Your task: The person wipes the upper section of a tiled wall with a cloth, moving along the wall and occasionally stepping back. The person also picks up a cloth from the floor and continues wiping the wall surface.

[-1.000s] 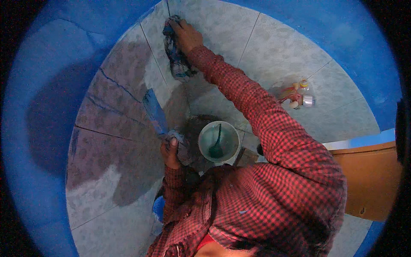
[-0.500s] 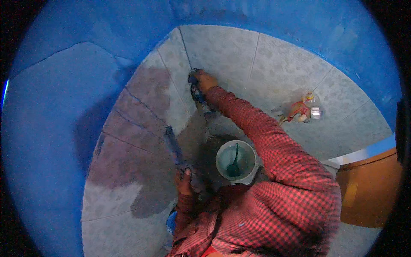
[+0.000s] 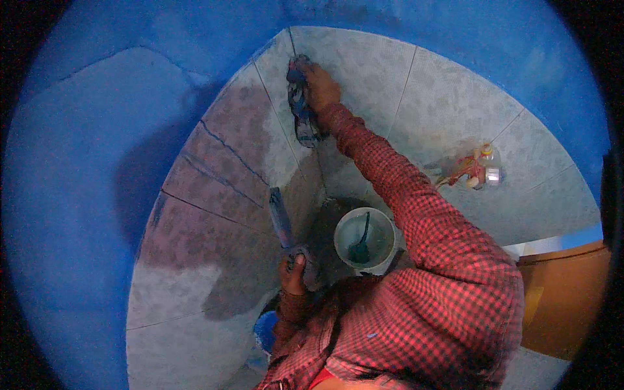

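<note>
My right hand is closed over a crumpled dark blue and black rag and presses it against the corner seam of the tiled wall. The rag hangs in loose folds below the fingers. Lower down, nearer my body, my left hand is wrapped round the lower end of a long, flat blue-grey tool, thumb on top. Its exact kind cannot be made out. The tool points up along the left tiles, where a large darker, wet-looking patch and blue streaks show.
A white bucket of liquid stands below my right arm, with a dark green long-handled thing in it. Red and yellow pieces and a shiny fitting are at the right tiles. A brown wooden panel stands lower right.
My right hand has moved up along the corner seam with the rag, which now hangs longer. My left hand and its tool have shifted slightly right and up in the picture.
</note>
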`<state>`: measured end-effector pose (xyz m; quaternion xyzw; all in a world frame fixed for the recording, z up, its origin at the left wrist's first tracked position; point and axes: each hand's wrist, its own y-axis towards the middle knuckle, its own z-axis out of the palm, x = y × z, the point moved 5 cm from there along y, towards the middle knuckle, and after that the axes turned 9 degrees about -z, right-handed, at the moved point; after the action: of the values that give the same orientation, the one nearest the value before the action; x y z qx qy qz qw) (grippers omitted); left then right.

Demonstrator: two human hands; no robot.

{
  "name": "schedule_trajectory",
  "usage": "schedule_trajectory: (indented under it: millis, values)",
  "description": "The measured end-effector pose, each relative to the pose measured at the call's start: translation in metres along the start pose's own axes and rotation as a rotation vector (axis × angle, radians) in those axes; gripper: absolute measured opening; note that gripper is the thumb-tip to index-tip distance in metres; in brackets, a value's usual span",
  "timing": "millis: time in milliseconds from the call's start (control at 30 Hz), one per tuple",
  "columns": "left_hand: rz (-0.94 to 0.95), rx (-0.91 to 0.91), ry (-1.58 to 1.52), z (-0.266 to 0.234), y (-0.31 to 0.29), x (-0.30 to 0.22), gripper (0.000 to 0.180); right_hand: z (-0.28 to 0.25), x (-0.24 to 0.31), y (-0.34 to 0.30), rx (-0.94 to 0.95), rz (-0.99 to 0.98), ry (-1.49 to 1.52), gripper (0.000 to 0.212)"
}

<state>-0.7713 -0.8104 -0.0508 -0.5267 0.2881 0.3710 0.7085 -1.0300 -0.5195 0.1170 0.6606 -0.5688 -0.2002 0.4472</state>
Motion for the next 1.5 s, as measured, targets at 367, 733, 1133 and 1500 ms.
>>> schedule_trajectory:
  millis: [367, 733, 1133, 1500]
  values:
    - [0.02, -0.035, 0.069, -0.015, -0.016, -0.015, 0.045, 0.053, -0.03, -0.118, 0.476, 0.423, 0.166, 0.034]
    - [0.054, 0.01, 0.159, -0.047, 0.002, 0.001, 0.061, 0.007, 0.001, -0.035, -0.119, 0.023, 0.155, 0.053]
    - [0.115, -0.12, -0.091, -0.03, -0.056, 0.011, 0.059, 0.022, -0.003, -0.245, 0.164, 0.392, 0.549, 0.035]
    - [0.146, -0.282, -0.233, -0.039, -0.12, 0.034, 0.047, -0.012, 0.055, -0.229, -0.004, 0.662, 0.905, 0.037]
